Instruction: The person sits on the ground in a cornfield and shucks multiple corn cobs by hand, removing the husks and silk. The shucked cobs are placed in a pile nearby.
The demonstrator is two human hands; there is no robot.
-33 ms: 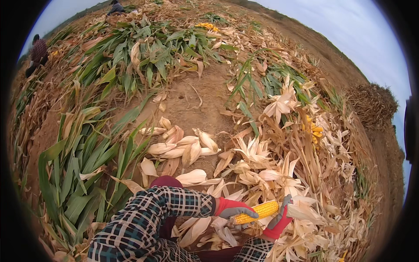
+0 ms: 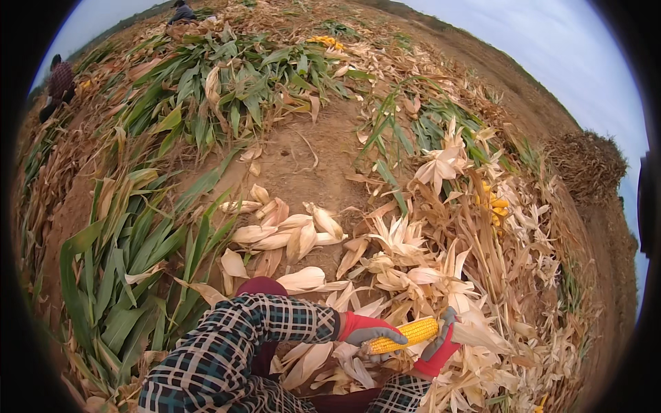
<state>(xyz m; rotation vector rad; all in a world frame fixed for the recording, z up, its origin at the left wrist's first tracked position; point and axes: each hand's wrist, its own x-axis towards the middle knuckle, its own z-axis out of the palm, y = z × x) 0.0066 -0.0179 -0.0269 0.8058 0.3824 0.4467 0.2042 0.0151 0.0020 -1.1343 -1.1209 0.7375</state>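
Observation:
A yellow ear of corn (image 2: 413, 334), bare of husk, lies slantwise in my left hand (image 2: 372, 332), whose gloved fingers wrap round its lower left end. My right hand (image 2: 438, 347), in a matching red and grey glove, is at the cob's other end. It looks closed on a pale corn husk (image 2: 478, 334) that fans out to its right; the fingertips are partly hidden. Beneath the hands are loose dry husks (image 2: 310, 365). Just beyond my left forearm is a pile of ears still in their husks (image 2: 296, 234).
Green corn stalks (image 2: 131, 275) lie at the left, with more leafy stalks (image 2: 234, 82) farther ahead. Dry husks and stalks (image 2: 496, 255) cover the right, with husked yellow ears (image 2: 494, 205) among them. Two other people (image 2: 60, 81) are far off at the upper left.

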